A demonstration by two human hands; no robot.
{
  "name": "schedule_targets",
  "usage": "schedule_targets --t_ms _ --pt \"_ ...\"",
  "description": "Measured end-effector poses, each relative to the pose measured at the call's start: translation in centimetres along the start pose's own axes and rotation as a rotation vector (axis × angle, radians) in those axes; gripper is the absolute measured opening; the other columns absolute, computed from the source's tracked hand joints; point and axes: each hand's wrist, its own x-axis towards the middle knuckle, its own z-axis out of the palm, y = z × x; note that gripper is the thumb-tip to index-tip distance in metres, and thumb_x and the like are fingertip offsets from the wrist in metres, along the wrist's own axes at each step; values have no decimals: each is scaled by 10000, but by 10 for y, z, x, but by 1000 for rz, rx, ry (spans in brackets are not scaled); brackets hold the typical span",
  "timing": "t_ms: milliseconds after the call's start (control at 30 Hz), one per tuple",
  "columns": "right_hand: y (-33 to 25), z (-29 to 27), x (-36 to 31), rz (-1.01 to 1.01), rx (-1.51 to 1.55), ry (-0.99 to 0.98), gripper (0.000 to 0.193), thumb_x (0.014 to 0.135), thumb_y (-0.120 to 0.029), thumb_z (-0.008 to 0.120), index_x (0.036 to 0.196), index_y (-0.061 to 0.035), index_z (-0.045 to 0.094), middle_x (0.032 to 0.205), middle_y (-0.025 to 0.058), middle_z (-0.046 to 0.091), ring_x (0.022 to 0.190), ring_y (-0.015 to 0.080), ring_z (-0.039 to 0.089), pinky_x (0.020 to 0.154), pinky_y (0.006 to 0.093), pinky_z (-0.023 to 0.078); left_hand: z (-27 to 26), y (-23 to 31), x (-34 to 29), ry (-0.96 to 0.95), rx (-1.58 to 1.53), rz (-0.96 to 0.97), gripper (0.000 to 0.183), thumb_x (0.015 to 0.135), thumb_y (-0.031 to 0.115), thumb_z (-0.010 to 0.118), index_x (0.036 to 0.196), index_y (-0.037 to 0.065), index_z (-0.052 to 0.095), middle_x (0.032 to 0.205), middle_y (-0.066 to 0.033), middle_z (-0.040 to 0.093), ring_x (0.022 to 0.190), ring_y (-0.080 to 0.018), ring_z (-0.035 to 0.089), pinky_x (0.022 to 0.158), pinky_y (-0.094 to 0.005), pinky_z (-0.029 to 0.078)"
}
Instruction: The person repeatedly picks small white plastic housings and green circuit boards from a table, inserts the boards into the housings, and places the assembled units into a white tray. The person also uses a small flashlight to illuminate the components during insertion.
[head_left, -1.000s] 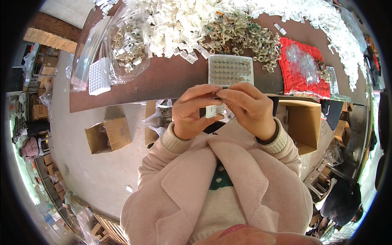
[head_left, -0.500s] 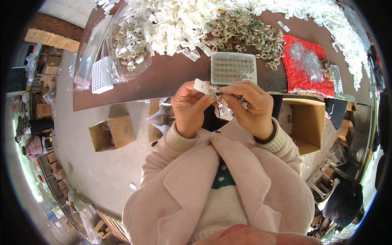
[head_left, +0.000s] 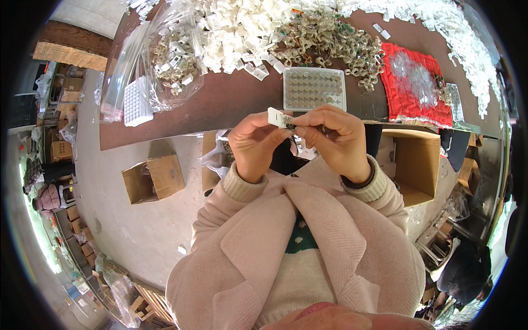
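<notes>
Just in front of the table edge my two hands meet, fingers pinched together. My left hand (head_left: 254, 142) is closed on a small white plastic piece (head_left: 276, 117), flat with a slot in it, held upright between thumb and fingers. My right hand (head_left: 335, 137) pinches a small part at the piece's right side; fingers hide most of it, so its kind cannot be told. Just beyond the hands, a clear plastic tray (head_left: 287, 93) holds rows of small round silvery discs.
White plastic pieces (head_left: 236, 38) heap at the back of the table, beside clear ring-like parts (head_left: 335, 44). A plastic bag (head_left: 176, 60) and white gridded tray (head_left: 137, 104) lie left. Right is a red cloth (head_left: 393, 82) with clear bits. Cardboard boxes (head_left: 166, 176) (head_left: 421, 165) stand below.
The white piece has turned from slanting to more upright in my left hand. Both hands have shifted slightly and remain together.
</notes>
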Motion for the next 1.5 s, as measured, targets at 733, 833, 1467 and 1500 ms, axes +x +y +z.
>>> schedule_targets --t_ms 733,833,1467,1500 --pt "11 19 -2 -141 -119 60 260 833 88 703 1062 -29 736 908 84 668 709 121 636 628 232 502 7 -12 -6 99 -27 185 262 890 -158 610 1105 -12 578 1033 -165 680 843 -188 687 669 -306 614" --pt "10 20 -2 -131 -190 94 251 828 72 713 1062 -18 731 899 88 676 707 132 644 624 235 503 9 -12 -9 149 -74 101 256 902 -145 606 1115 -4 582 1040 -163 684 842 -180 685 676 -305 609" --pt "13 28 -1 60 142 154 172 834 69 678 982 -8 634 858 34 680 743 73 630 668 221 509 19 -17 -8 264 -93 128 197 928 -71 621 1082 43 575 1048 -184 705 920 -219 692 823 -304 560" --pt "12 28 -1 52 96 156 177 835 62 684 988 -7 630 852 43 679 742 77 636 668 223 510 19 -17 -8 251 -91 132 194 930 -67 621 1083 42 573 1048 -190 704 904 -217 692 810 -307 565"
